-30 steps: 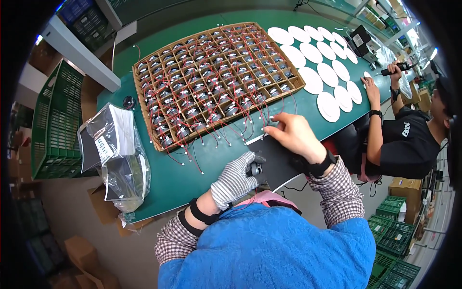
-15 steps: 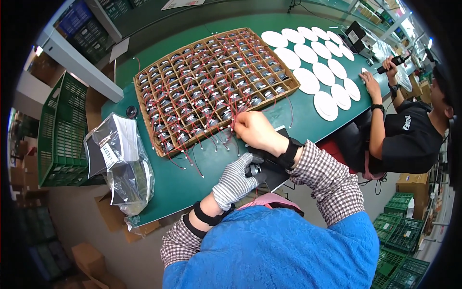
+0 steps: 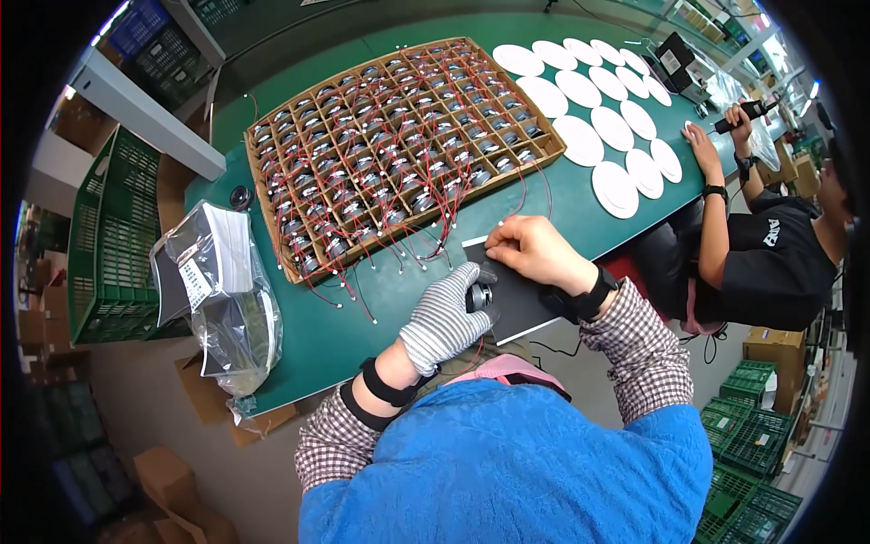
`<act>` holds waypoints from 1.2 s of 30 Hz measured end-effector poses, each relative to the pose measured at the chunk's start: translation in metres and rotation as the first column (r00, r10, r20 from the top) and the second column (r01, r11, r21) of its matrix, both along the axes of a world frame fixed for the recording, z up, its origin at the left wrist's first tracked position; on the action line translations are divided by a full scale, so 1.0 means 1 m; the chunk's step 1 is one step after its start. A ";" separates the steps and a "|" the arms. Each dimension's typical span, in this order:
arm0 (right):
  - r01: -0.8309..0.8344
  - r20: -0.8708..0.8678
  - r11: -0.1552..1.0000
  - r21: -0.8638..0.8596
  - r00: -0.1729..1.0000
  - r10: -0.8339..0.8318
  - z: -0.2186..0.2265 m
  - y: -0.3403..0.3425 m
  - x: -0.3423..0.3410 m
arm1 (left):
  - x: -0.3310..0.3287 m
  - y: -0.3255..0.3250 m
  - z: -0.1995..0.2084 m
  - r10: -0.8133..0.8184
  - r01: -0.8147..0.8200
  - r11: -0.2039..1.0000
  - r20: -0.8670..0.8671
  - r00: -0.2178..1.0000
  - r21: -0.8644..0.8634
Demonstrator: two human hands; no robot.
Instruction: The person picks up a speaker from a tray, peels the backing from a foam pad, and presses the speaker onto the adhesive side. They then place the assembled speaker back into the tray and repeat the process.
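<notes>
My left hand [image 3: 446, 313], in a grey striped glove, is closed around a small round speaker [image 3: 478, 297] with a black and silver body. A thin red wire hangs below that hand. My bare right hand [image 3: 535, 252] has thumb and fingertips pinched together over the top of a black sheet [image 3: 512, 304] with a white edge. Whatever lies between those fingertips is too small to make out. Just beyond both hands stands a divided cardboard tray [image 3: 408, 218], its cells filled with similar speakers and tangled red wires with white connectors.
White round discs [image 3: 580, 140] lie in rows at the right of the green table [image 3: 362, 340]. A clear bag of dark sheets [image 3: 231, 290] sits at the left, by a black round part [image 3: 240, 198]. Another person [image 3: 770, 245] works at the right, holding a black tool [image 3: 748, 116].
My right hand has moved from the tray's near edge and its wires, rightward and nearer, onto the black sheet. The left hand still holds the speaker.
</notes>
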State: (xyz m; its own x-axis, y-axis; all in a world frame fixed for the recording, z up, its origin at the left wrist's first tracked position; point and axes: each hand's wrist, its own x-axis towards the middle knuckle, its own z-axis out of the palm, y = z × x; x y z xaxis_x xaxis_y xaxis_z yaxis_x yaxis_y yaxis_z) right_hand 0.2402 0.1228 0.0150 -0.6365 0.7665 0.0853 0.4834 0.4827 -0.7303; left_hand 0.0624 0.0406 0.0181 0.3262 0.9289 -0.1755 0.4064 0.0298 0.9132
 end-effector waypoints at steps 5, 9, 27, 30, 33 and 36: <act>0.050 0.099 0.999 -0.008 0.994 -0.049 0.005 0.003 -0.004 | 0.000 0.000 0.000 0.020 -0.016 0.998 0.065 0.998 -0.059; -0.044 0.078 0.998 0.035 0.996 0.042 0.002 0.017 -0.011 | 0.001 0.001 -0.002 -0.021 0.021 0.999 0.016 1.000 0.032; -0.122 0.160 0.992 0.014 0.980 0.119 -0.002 0.023 -0.017 | -0.005 0.002 -0.004 -0.008 0.009 1.000 0.033 0.999 -0.013; -0.147 0.171 0.987 0.068 0.976 0.134 -0.002 0.024 -0.019 | -0.005 0.003 -0.007 -0.009 0.009 1.000 0.022 1.000 0.018; -0.153 0.194 0.981 0.115 0.972 0.129 -0.001 0.021 -0.017 | -0.004 0.005 -0.007 -0.015 0.015 0.997 0.000 1.000 0.081; -0.166 0.222 0.975 0.148 0.966 0.131 0.005 0.019 -0.012 | -0.003 0.003 -0.003 0.009 -0.009 1.000 -0.006 1.000 -0.007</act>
State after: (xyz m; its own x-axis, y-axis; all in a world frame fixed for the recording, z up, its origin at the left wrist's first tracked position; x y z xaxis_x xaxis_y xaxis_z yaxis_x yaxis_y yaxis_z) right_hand 0.2284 0.1421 0.0199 -0.7594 0.6484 0.0546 0.5305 0.6655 -0.5251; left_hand 0.0590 0.0437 0.0155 0.3170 0.9304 -0.1838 0.4118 0.0395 0.9104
